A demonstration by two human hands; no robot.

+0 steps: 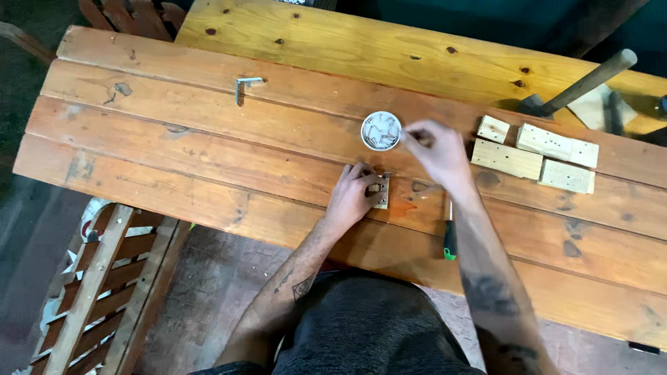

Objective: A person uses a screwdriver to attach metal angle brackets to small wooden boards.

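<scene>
Left hand (353, 194) pressed down on a small metal hinge plate (381, 192) flat on the plank table (208, 146), fingers curled over its near edge, grip closed on it. Right hand (434, 149) just beyond the hinge plate, fingertips pinched together beside a round white dish (381, 130) of metal screws; whether a screw sits in that pinch cannot be told. Right of the hinge plate, under the right forearm, a green-handled screwdriver (449, 243). Further right, four pale wood blocks (535, 156), then a hammer (583, 87) on the far boards. Well left of the hinge plate, a metal corner bracket (244, 86). Below the table edge, a slatted wooden frame (97, 292).
</scene>
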